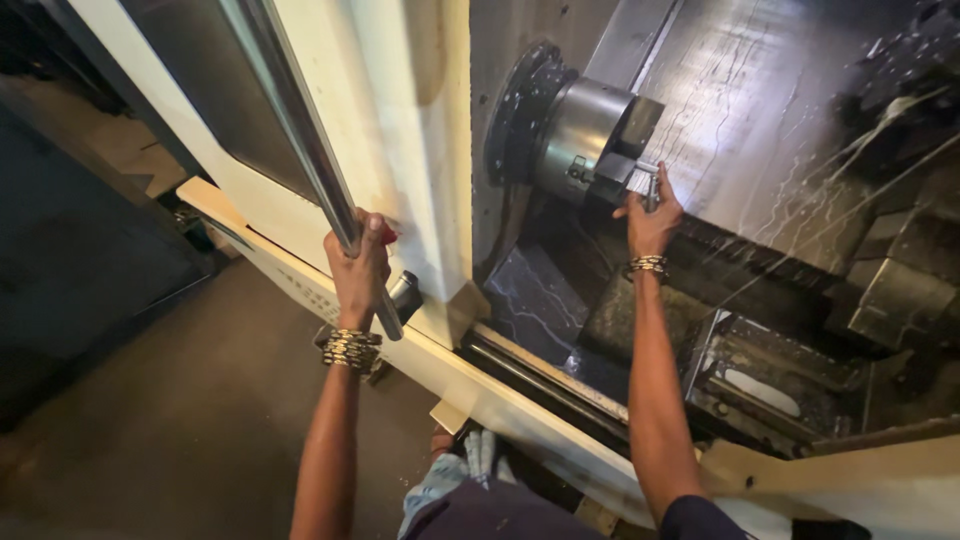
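My left hand (358, 262) is closed around the long steel bar handle (310, 140) of a cream machine door (400, 110). My right hand (650, 218) reaches into the machine enclosure and grips a small shiny metal workpiece (648, 176) at the jaws of the round steel chuck (590, 135). Bracelets sit on both wrists. The part of the workpiece inside the jaws is hidden.
Inside the enclosure a slanted wet metal wall (760, 100) rises behind the chuck, with a dark tool turret (910, 60) at the upper right and a chip tray (760, 385) below. The cream front sill (520, 405) runs across. A grey concrete floor (150, 400) lies at left.
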